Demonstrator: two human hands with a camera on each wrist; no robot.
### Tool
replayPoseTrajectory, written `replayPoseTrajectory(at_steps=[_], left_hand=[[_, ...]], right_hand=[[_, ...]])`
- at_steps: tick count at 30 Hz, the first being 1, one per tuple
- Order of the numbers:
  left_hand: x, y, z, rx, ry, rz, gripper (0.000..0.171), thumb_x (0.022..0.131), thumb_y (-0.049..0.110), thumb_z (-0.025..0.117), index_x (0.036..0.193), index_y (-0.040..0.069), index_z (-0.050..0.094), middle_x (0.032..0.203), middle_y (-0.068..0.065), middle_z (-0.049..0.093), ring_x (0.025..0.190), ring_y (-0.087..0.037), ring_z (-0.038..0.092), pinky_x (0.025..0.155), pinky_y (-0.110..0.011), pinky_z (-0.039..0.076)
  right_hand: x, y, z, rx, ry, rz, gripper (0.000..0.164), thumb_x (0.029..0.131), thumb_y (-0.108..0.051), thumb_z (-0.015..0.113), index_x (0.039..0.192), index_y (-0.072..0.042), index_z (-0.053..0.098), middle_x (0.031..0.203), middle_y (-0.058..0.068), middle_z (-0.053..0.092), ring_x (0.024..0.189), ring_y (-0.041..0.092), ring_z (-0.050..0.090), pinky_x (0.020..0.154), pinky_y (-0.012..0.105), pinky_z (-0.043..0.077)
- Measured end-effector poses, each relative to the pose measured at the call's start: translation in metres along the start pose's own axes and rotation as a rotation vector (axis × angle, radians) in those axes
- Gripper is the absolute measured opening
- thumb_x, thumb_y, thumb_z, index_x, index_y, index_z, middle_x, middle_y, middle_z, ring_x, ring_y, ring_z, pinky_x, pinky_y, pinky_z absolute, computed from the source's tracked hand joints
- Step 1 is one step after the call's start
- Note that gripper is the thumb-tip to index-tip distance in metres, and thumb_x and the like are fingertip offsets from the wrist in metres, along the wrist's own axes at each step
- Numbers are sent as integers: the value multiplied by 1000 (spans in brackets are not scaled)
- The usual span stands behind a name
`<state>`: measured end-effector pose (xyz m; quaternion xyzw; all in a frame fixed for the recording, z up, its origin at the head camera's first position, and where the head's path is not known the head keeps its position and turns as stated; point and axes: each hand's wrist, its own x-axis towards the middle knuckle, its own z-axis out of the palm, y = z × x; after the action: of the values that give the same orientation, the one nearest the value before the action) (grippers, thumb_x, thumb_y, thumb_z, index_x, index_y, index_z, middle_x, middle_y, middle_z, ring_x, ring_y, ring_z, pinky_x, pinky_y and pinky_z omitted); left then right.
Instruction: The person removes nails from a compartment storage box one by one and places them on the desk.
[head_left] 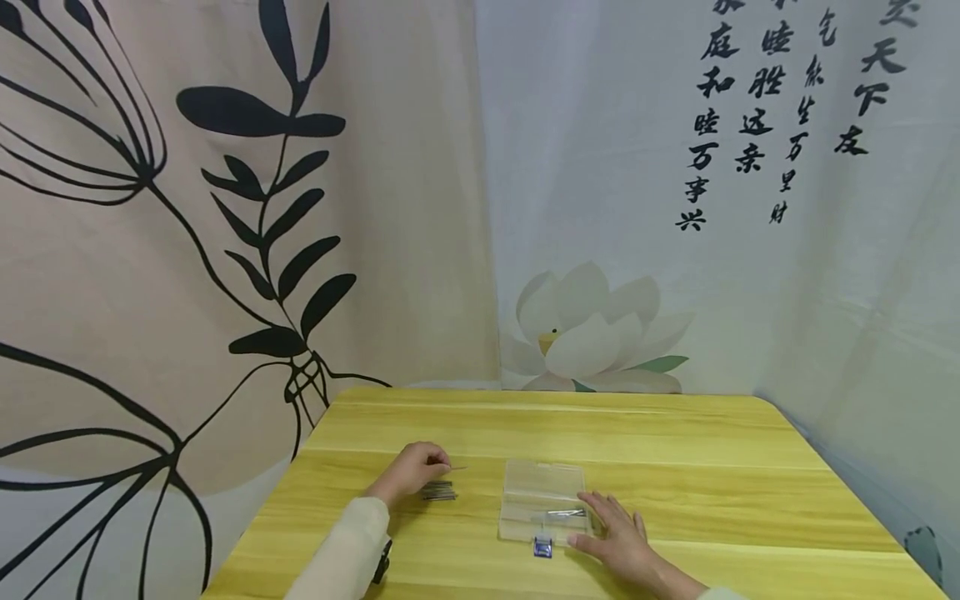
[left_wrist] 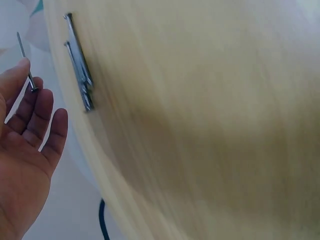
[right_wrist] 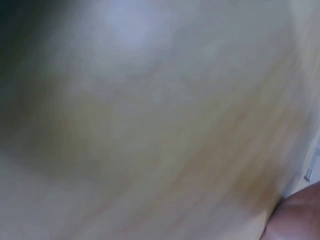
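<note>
My left hand (head_left: pixel 417 468) pinches a single nail (left_wrist: pixel 26 62) between thumb and fingertips; its flat head points toward the palm in the left wrist view. Just below that hand, a small pile of nails (head_left: pixel 438 491) lies on the wooden table. My right hand (head_left: pixel 621 537) rests at the right side of a clear plastic box (head_left: pixel 517 527), fingers spread and fairly straight, with the thumb by its front corner. The box's lid (head_left: pixel 543 477) is folded back. Several nails (head_left: pixel 565 513) lie inside the box's right part, and a nail (right_wrist: pixel 308 175) shows at the right wrist view's edge.
A small blue tag (head_left: pixel 543 547) sits at the box's front edge. The wooden table (head_left: pixel 675 450) reaches back to printed curtains (head_left: pixel 420 208). Dark bands (head_left: pixel 382 562) circle my left wrist.
</note>
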<state>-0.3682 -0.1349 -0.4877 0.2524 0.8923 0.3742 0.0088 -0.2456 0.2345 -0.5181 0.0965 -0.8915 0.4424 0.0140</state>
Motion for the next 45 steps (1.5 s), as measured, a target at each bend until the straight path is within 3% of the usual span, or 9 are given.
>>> replayPoseTrajectory(at_steps=[17,27,38,45], left_hand=[[-6,-20,-5,101,27,-66,9,94,6,67,86,7,70,80,4,60,73,-13,51,65,-31,45],[-4,-21,-4,190,9,-75,7,94,9,68,90,9,74,89,1,63,80,-13,53,72,-35,48],[-1,-16,-4,144,4,-97,9,96,11,66,94,7,74,89,1,63,77,-14,54,69,-34,49],[4,-1,-2,62,4,-51,13,97,12,65,104,3,72,96,0,65,85,-15,59,74,-36,51]], right_hand=[[-1,-4,-2,-4,-30,34,74,86,-37,77,146,-8,46,154,29,29,144,52,8,105,69,-16],[0,-3,-2,-6,-32,31,73,87,-36,76,147,-7,46,154,29,29,144,52,8,104,70,-16],[0,0,-2,-7,-33,26,74,87,-37,76,147,-7,45,154,30,28,144,52,8,104,70,-16],[0,-2,-2,-10,-26,26,73,87,-37,76,146,-6,46,154,29,29,144,52,9,104,70,-16]])
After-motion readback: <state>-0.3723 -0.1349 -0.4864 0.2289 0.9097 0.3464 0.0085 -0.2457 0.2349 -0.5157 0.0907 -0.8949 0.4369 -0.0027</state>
